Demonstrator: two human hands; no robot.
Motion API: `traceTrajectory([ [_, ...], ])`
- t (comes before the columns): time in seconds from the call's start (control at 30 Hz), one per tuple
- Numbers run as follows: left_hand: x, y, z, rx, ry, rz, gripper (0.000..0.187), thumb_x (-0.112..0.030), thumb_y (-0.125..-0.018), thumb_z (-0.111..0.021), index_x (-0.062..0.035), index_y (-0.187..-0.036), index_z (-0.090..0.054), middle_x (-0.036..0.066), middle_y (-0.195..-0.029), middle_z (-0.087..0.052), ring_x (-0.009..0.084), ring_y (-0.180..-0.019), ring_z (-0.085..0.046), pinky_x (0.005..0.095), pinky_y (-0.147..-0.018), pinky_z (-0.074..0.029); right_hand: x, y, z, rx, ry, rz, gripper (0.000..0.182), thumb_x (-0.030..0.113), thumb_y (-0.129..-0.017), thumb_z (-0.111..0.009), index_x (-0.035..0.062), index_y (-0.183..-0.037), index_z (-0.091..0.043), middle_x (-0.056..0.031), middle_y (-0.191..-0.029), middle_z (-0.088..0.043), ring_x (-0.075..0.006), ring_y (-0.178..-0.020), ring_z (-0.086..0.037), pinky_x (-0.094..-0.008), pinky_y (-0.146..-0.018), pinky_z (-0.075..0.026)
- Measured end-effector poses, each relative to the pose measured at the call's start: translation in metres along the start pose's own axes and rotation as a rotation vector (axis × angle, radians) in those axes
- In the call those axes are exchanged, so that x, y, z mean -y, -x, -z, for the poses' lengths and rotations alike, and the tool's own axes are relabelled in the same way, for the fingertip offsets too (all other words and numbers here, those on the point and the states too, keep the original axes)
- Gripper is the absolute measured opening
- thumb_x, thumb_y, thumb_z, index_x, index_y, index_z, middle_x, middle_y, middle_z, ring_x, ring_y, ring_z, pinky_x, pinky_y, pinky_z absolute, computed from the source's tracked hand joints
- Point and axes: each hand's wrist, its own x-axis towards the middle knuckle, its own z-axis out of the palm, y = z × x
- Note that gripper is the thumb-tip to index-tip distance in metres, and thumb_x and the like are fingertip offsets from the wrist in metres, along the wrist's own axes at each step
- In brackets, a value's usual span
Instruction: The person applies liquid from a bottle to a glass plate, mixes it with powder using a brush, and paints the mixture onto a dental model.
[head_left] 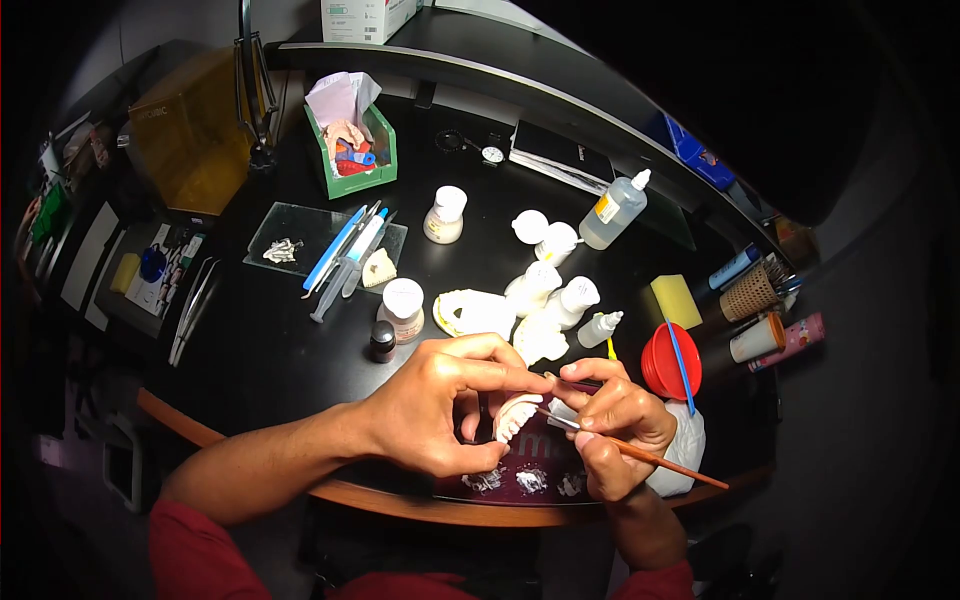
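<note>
My left hand (430, 400) is closed around a small dental cast (517, 416) with a row of pale teeth, thumb at its lower edge and fingertips along the top. In my right hand (625, 430) is a fine brush (665, 463) with an orange-brown handle, held like a pen. Its metal end points at the cast, with the tip right by the teeth. Beneath both hands lies a dark red mat (508, 494) with lettering. Several small heaps of white powder (532, 480) sit on it near the table's front edge.
Powder jars (445, 217), plaster casts (475, 312) and a dropper bottle (601, 329) stand just beyond my hands. A red bowl (660, 362) and yellow sponge (676, 300) are at right. Behind left are a syringe (348, 268) on a glass slab (262, 240) and a green box (362, 180).
</note>
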Motion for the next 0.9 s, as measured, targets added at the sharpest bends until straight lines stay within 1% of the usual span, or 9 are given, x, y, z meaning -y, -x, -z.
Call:
traceTrajectory([
  [0.63, -0.0012, 0.0003, -0.0002, -0.004, 0.006, -0.008, 0.062, -0.002, -0.069, -0.084, -0.0003, -0.130, -0.072, 0.010, -0.111, -0.068, 0.0082, -0.077, -0.066, 0.0201, -0.059, -0.057, -0.0008, 0.0013, -0.0001, -0.002, 0.000, 0.028, 0.009, -0.002, -0.081, -0.067, 0.0025, -0.086, -0.061, -0.0096, -0.080, -0.066, -0.0378, -0.113, -0.067, -0.0513, -0.097, -0.062],
  [0.87, 0.0021, 0.0003, 0.0001, 0.002, -0.017, -0.028, 0.061, -0.001, -0.070, -0.084, -0.0007, -0.129, -0.072, 0.011, -0.112, -0.068, 0.0090, -0.081, -0.067, 0.0208, -0.061, -0.059, -0.0015, 0.0014, -0.0006, -0.031, -0.033, 0.024, 0.009, -0.003, -0.081, -0.067, 0.0021, -0.085, -0.061, -0.0097, -0.080, -0.065, -0.0378, -0.112, -0.067, -0.0518, -0.096, -0.063],
  [0.9, 0.0019, 0.0003, 0.0004, 0.003, -0.022, -0.024, 0.061, -0.001, -0.070, -0.084, -0.0005, -0.129, -0.072, 0.011, -0.112, -0.068, 0.0093, -0.082, -0.067, 0.0210, -0.061, -0.059, -0.0020, 0.0015, -0.0006, -0.040, -0.037, 0.024, 0.008, -0.003, -0.080, -0.066, 0.0017, -0.085, -0.061, -0.0099, -0.079, -0.065, -0.0368, -0.112, -0.067, -0.0515, -0.096, -0.063],
])
